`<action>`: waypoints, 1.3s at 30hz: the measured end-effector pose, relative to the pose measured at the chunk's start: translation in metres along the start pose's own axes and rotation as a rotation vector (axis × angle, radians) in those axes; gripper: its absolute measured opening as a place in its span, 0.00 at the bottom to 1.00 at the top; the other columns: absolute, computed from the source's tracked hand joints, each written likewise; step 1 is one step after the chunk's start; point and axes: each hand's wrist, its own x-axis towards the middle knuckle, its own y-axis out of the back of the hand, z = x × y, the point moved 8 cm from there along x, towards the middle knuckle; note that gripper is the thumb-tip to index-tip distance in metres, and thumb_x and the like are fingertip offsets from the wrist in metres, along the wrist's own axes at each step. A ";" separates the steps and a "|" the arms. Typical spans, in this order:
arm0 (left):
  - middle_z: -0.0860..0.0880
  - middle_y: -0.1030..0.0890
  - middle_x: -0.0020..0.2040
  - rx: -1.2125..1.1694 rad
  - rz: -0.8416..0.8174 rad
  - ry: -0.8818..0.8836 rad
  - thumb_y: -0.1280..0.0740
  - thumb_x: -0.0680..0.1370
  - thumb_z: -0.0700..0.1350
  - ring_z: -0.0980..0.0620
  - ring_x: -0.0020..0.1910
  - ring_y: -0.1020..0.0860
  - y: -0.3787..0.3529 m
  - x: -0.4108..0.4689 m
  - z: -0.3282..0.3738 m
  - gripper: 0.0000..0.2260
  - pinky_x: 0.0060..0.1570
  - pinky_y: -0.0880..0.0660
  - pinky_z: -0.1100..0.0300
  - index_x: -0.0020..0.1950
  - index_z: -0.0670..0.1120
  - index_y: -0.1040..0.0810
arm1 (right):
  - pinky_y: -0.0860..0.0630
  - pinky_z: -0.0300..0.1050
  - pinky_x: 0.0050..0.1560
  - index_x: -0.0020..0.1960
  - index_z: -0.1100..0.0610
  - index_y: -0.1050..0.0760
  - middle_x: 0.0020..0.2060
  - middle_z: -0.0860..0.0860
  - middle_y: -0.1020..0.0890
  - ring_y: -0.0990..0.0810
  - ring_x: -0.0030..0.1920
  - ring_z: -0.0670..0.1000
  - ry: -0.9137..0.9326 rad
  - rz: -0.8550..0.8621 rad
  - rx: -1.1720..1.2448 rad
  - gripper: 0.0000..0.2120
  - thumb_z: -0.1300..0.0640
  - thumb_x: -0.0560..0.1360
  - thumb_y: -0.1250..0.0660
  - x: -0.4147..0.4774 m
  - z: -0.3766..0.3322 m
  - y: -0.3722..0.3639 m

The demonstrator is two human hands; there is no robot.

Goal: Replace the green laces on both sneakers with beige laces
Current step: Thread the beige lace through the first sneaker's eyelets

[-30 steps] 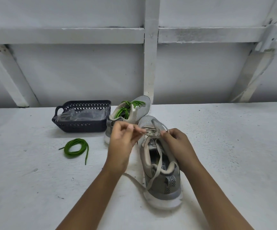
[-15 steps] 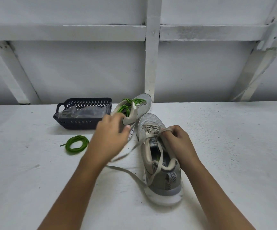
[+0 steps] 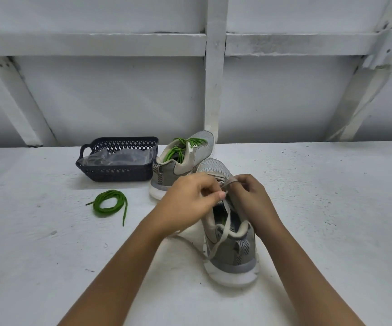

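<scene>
Beige lace (image 3: 221, 234) — in both hands (image 3: 188, 203)

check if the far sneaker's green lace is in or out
In: the green lace crisscrosses the far sneaker at its eyelets.

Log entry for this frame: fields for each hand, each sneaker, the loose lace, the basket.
left hand: pinches beige lace above near sneaker
right hand: grips the same beige lace
near sneaker: beige lace partly threaded
far sneaker: green laces in place
loose green lace: coiled on table
basket: dark, holds clear plastic
</scene>
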 end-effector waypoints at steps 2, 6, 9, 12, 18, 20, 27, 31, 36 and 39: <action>0.55 0.23 0.33 -0.150 -0.132 0.042 0.30 0.75 0.42 0.63 0.35 0.27 -0.001 -0.004 0.001 0.06 0.40 0.31 0.71 0.37 0.47 0.20 | 0.29 0.36 0.35 0.50 0.57 0.25 0.40 0.49 0.20 0.23 0.38 0.45 0.004 -0.006 -0.002 0.05 0.59 0.76 0.38 0.000 0.000 -0.001; 0.54 0.22 0.33 -0.376 -0.212 0.121 0.30 0.74 0.39 0.59 0.36 0.25 -0.002 -0.008 -0.007 0.05 0.42 0.29 0.66 0.38 0.44 0.19 | 0.29 0.34 0.34 0.50 0.57 0.24 0.39 0.49 0.21 0.24 0.37 0.44 0.016 -0.030 -0.023 0.05 0.58 0.77 0.38 0.000 -0.001 -0.002; 0.48 0.21 0.35 -0.510 -0.262 0.112 0.30 0.72 0.40 0.55 0.38 0.24 -0.005 -0.013 -0.002 0.03 0.44 0.27 0.64 0.38 0.43 0.19 | 0.29 0.35 0.35 0.49 0.57 0.24 0.40 0.49 0.21 0.25 0.38 0.44 0.027 -0.022 -0.026 0.06 0.59 0.77 0.39 0.002 -0.001 -0.002; 0.44 0.21 0.35 -0.621 -0.309 0.068 0.31 0.70 0.38 0.52 0.37 0.22 -0.006 -0.018 0.009 0.03 0.42 0.25 0.65 0.37 0.43 0.19 | 0.31 0.27 0.31 0.50 0.57 0.24 0.40 0.49 0.21 0.25 0.37 0.43 0.049 -0.014 -0.009 0.06 0.59 0.78 0.39 0.003 0.000 -0.002; 0.52 0.19 0.34 -0.582 -0.416 0.045 0.31 0.73 0.34 0.57 0.36 0.23 -0.014 -0.023 0.016 0.09 0.40 0.27 0.67 0.38 0.46 0.18 | 0.30 0.29 0.34 0.50 0.55 0.24 0.40 0.46 0.21 0.24 0.39 0.43 0.060 -0.028 -0.019 0.05 0.59 0.78 0.38 0.004 0.000 -0.003; 0.56 0.21 0.31 -0.498 -0.441 0.080 0.33 0.76 0.36 0.61 0.31 0.25 -0.018 -0.023 0.015 0.07 0.34 0.28 0.68 0.42 0.45 0.18 | 0.29 0.31 0.38 0.49 0.55 0.23 0.40 0.46 0.21 0.24 0.41 0.43 0.057 -0.026 -0.012 0.05 0.59 0.78 0.38 0.005 0.002 -0.002; 0.51 0.33 0.23 -0.181 -0.620 0.227 0.45 0.78 0.59 0.55 0.20 0.32 -0.027 -0.031 0.017 0.14 0.28 0.27 0.58 0.46 0.59 0.20 | 0.27 0.41 0.44 0.49 0.57 0.22 0.41 0.50 0.19 0.23 0.42 0.47 0.031 -0.035 0.019 0.06 0.59 0.77 0.38 0.004 0.003 -0.003; 0.49 0.24 0.33 -0.077 -0.627 0.277 0.43 0.81 0.53 0.50 0.29 0.21 -0.024 -0.034 0.013 0.12 0.32 0.23 0.59 0.47 0.54 0.21 | 0.28 0.38 0.39 0.47 0.56 0.23 0.39 0.49 0.20 0.23 0.39 0.45 0.017 -0.030 0.019 0.05 0.58 0.78 0.38 0.003 0.003 -0.003; 0.49 0.16 0.39 0.193 -0.447 0.093 0.38 0.79 0.46 0.53 0.40 0.18 -0.003 -0.024 0.016 0.10 0.43 0.21 0.55 0.46 0.46 0.18 | 0.28 0.37 0.38 0.47 0.56 0.23 0.39 0.49 0.20 0.23 0.38 0.44 0.004 -0.032 0.033 0.05 0.57 0.78 0.37 0.002 0.003 -0.002; 0.51 0.16 0.37 0.124 -0.324 0.076 0.33 0.77 0.45 0.55 0.39 0.18 0.021 -0.020 0.014 0.05 0.47 0.22 0.52 0.41 0.50 0.19 | 0.28 0.38 0.40 0.45 0.55 0.23 0.39 0.48 0.19 0.22 0.40 0.45 0.008 -0.027 0.031 0.05 0.57 0.77 0.36 0.000 0.002 -0.001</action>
